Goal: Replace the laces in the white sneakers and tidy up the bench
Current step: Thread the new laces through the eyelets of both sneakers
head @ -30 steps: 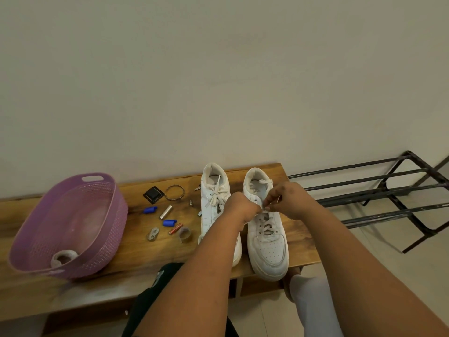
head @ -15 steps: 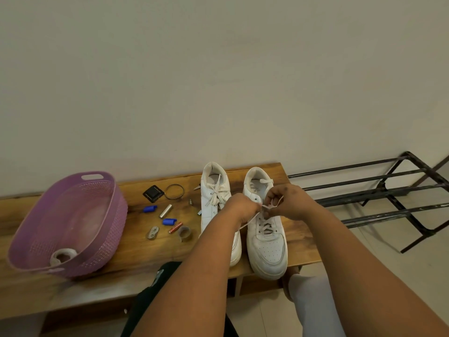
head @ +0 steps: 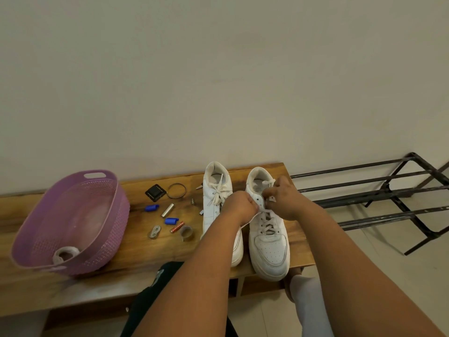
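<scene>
Two white sneakers are being shown side by side on a wooden bench (head: pixel 170 249), toes toward the viewer. The right-hand sneaker (head: pixel 268 237) is being worked on: its lace (head: pixel 266 221) is being held over the upper eyelets by both hands, which are closed and brought almost together above the tongue. The left hand (head: pixel 241 206) is curled on a strand running down toward the gap between the shoes; the right hand (head: pixel 283 199) is pinching the lace near the collar. Compared with a second ago, the hands are being held slightly higher up the eyelet rows, which suggests that lacing is being advanced toward the top. The left-hand sneaker (head: pixel 220 210) is already laced, its ends lying loose. The tidying is judged not yet begun: small items, among them a blue cap (head: pixel 152 207), a battery (head: pixel 177 226) and a tape roll (head: pixel 186 233), are lying scattered beside the purple basket (head: pixel 107 229).
</scene>
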